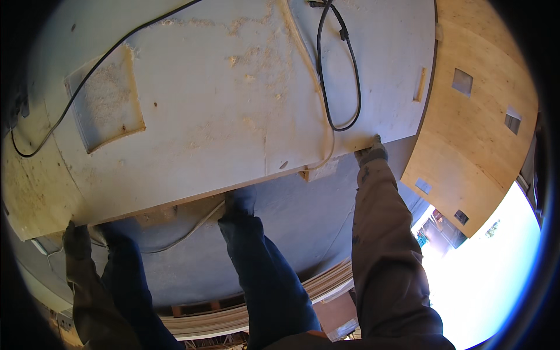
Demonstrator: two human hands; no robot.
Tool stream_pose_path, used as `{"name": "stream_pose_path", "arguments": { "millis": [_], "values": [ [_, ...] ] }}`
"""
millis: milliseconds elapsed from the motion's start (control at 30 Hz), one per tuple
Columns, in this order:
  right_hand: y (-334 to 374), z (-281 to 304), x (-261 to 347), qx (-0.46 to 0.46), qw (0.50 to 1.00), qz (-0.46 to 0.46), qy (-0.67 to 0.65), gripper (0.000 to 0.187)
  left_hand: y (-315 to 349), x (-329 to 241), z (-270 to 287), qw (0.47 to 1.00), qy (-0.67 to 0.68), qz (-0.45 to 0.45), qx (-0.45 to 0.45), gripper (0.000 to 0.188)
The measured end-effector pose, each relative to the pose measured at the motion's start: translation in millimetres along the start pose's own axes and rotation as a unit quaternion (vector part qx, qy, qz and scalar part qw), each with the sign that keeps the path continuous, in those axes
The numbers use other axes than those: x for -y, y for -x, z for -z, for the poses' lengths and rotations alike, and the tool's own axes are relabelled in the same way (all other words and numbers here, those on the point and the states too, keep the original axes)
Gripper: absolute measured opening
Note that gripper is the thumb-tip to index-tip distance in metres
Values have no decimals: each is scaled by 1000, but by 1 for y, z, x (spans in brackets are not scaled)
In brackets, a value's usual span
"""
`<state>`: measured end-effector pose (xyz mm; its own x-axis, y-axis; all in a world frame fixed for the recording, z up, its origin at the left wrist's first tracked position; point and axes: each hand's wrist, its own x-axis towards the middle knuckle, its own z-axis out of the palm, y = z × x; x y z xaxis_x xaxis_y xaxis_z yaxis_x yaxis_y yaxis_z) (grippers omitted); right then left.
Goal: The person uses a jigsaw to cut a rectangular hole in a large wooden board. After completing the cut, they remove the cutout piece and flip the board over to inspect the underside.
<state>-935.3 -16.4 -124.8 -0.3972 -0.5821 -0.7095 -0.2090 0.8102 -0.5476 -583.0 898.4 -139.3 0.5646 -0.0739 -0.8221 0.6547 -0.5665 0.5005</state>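
A large pale wooden panel (204,134) spans the upper part of the view, with sawdust scattered over it. My left hand (76,240), in a dark glove, grips the panel's near edge at the left. Further right, my gloved right hand (372,151) holds the same edge near the panel's right corner. Each thumb shows at the top of the edge, while the other fingers are largely hidden beneath. Between my hands, a rectangular recess (108,99) with sawdust in it lies towards the left of the panel.
A black cable (76,96) crosses the panel's left, and a looped black cable (358,87) lies near my right hand. At the right stands another wooden panel (466,134) with square cutouts. Below are a pale cord (192,231), the grey floor (309,216) and stacked boards (216,321).
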Motion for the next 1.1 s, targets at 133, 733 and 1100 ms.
{"name": "stream_pose_path", "arguments": {
  "millis": [133, 733, 1100],
  "values": [
    [-2, -4, -1, 28, 999, 7, 15, 45, 2, -5, -1, 983, 185, 6, 9, 39],
    [-26, 51, -3, 70, 986, 3, 152, 48, -31, -53, 153, 821, 459, 106, -321, 48],
    [25, 84, -26, 36, 978, -4, 206, 49, -31, -55, 189, 817, 463, 86, -334, 48]
  ]
}}
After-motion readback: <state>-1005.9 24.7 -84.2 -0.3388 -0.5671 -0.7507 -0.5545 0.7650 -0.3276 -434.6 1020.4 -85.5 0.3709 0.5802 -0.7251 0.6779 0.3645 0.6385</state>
